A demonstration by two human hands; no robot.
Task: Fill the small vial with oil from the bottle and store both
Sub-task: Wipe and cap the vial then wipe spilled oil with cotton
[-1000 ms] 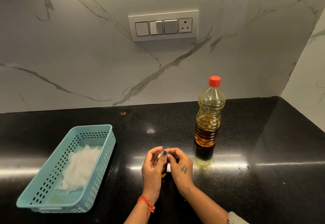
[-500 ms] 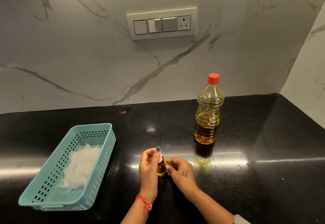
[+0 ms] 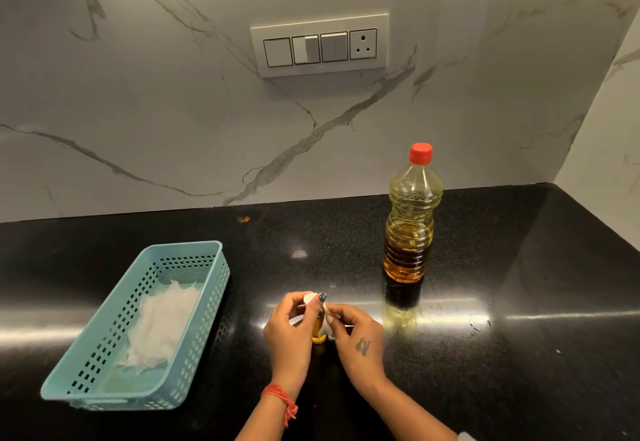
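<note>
Sitting at the lower left of the frame on the black countertop (image 3: 502, 336): a teal perforated basket (image 3: 194, 305), holding a crumpled white sheet (image 3: 161, 326) on its floor. Hanging on the marble wall at upper centre: a white switch panel (image 3: 320, 46) with a socket at its right end. Lying near the wall edge of the counter, a little left of centre: a small orange speck (image 3: 244, 219).

Reaching up from the bottom edge just left of centre: the left hand (image 3: 289, 331), wearing a red thread (image 3: 282, 397) at the wrist, back of the hand facing the camera. Curling its fingers around the small vial (image 3: 319, 331), with a teal-painted nail resting near the white cap (image 3: 308, 298) at the top. Standing upright between the two hands, low in the frame at centre: that vial, showing yellow oil at its base, mostly hidden by fingers.

Coming in from the lower right: the right hand (image 3: 358, 336), bearing a dark mark on its back, fingers bent and pinching something white against the vial's right side; not being clear what that white piece is.

Standing upright right of centre, near but apart from the hands: the oil bottle (image 3: 410, 229), capped in red, casting a reflection on the glossy counter.
</note>
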